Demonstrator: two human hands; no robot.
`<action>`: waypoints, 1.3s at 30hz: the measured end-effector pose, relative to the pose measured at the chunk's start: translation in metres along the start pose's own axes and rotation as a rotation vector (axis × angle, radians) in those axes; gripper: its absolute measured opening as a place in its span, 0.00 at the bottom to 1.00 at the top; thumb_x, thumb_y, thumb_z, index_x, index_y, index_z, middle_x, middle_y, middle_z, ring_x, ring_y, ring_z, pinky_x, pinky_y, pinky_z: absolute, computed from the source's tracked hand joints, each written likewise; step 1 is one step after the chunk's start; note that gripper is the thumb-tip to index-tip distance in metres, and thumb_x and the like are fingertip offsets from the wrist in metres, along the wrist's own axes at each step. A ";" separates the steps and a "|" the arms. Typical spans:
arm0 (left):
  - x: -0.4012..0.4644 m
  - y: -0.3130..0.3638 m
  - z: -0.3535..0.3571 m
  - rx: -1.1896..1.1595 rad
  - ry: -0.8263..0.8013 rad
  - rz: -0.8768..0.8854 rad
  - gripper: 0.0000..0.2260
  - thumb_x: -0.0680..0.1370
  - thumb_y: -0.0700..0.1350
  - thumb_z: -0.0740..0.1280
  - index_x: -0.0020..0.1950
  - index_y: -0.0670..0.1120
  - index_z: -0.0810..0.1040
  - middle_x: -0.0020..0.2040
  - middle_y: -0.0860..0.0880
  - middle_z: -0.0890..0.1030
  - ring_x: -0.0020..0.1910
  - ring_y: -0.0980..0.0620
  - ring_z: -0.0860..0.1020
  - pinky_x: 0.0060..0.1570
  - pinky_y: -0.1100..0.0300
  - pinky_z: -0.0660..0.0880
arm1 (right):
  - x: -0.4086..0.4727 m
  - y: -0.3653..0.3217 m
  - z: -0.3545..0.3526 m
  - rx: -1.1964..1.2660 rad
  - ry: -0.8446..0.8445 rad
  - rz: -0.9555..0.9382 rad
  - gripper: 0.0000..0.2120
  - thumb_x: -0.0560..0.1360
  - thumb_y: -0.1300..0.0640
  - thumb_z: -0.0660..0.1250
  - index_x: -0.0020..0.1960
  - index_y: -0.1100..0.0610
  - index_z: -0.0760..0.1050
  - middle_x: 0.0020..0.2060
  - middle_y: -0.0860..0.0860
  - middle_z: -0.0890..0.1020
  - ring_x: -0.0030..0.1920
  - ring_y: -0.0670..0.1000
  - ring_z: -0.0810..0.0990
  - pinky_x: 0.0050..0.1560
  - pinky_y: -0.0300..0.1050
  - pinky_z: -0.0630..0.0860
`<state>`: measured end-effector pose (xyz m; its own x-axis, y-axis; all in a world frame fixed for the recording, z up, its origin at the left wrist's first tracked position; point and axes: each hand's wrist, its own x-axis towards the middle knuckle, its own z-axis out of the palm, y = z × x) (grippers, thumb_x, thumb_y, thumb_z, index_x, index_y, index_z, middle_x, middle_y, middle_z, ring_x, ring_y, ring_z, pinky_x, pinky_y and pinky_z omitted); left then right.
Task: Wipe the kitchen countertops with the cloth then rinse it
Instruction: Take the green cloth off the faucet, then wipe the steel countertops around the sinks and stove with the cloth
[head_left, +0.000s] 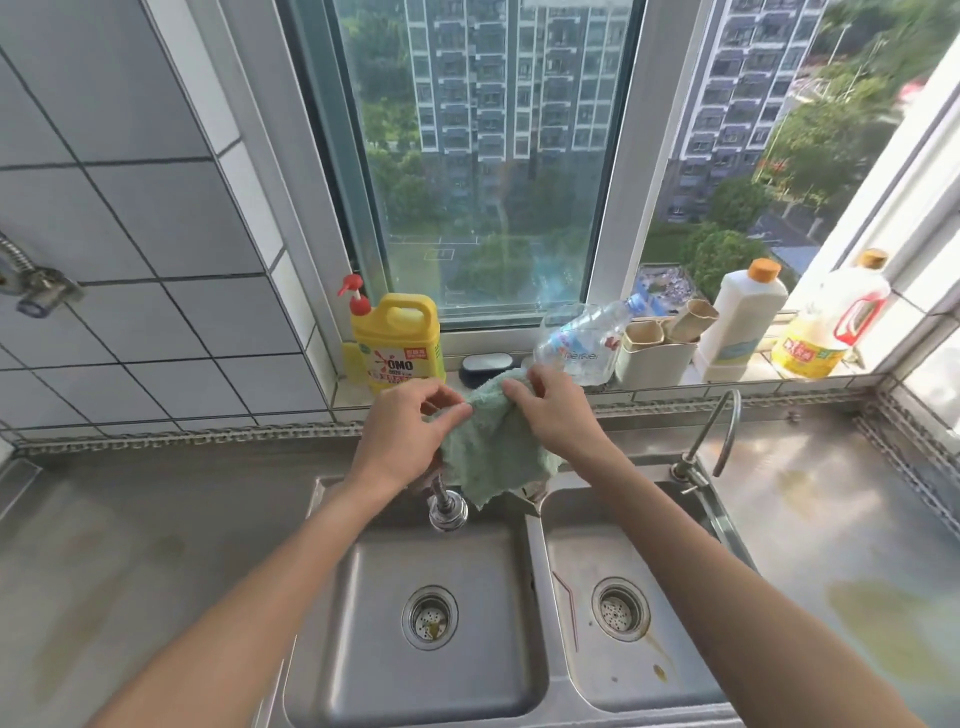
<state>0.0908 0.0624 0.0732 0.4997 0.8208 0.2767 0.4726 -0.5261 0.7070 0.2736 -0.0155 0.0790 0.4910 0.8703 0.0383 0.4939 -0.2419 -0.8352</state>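
I hold the pale green terry cloth (491, 441) up in the air with both hands, over the back rim of the double stainless steel sink (535, 571), just above the chrome tap head (448, 512) that points down into the left basin. My left hand (410, 431) pinches the cloth's upper left edge between thumb and fingertips, fingers curled in close. My right hand (553, 410) grips the upper right part, fingers folded over the fabric. The cloth hangs between them, its lower corner drooping toward the divider between the two basins. Both basins look dry, each with a round metal drain strainer; the right one shows some yellowish stains.

The steel worktop (831, 519) runs along both sides of the sink, with faint yellowish marks on the right side. A thin curved steel faucet (719, 431) stands at the sink's back right corner. On the window ledge at the back of the worktop sit a yellow detergent jug with a red pump (397, 345), a small dark soap dish (485, 366), a clear plastic bottle lying tilted (587, 338), a beige holder (657, 353), a white bottle with an orange cap (743, 319) and a yellow oil jug with a red handle (831, 327).
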 end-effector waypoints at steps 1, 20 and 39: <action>0.003 0.005 -0.007 -0.034 0.010 0.015 0.04 0.76 0.50 0.78 0.47 0.51 0.86 0.42 0.58 0.86 0.43 0.59 0.83 0.50 0.52 0.82 | -0.002 -0.006 -0.005 0.016 0.026 -0.036 0.16 0.81 0.50 0.67 0.39 0.58 0.70 0.34 0.49 0.70 0.35 0.48 0.67 0.34 0.42 0.62; -0.183 0.007 -0.053 -0.374 -0.242 -0.012 0.04 0.78 0.48 0.76 0.52 0.56 0.86 0.49 0.57 0.87 0.49 0.56 0.85 0.51 0.60 0.81 | -0.215 0.007 -0.017 0.006 0.044 -0.192 0.09 0.79 0.46 0.69 0.50 0.51 0.80 0.39 0.48 0.83 0.40 0.51 0.80 0.42 0.55 0.79; -0.466 0.100 0.081 -0.198 0.231 -0.813 0.08 0.79 0.47 0.73 0.52 0.61 0.85 0.49 0.66 0.85 0.49 0.67 0.82 0.49 0.78 0.73 | -0.265 0.128 -0.056 -0.011 -0.721 -0.397 0.10 0.79 0.45 0.69 0.42 0.48 0.74 0.29 0.50 0.74 0.32 0.52 0.70 0.33 0.48 0.69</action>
<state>-0.0360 -0.3903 -0.0375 -0.1081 0.9612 -0.2538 0.4737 0.2743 0.8369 0.2472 -0.3012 -0.0069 -0.3019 0.9527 -0.0351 0.5427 0.1415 -0.8279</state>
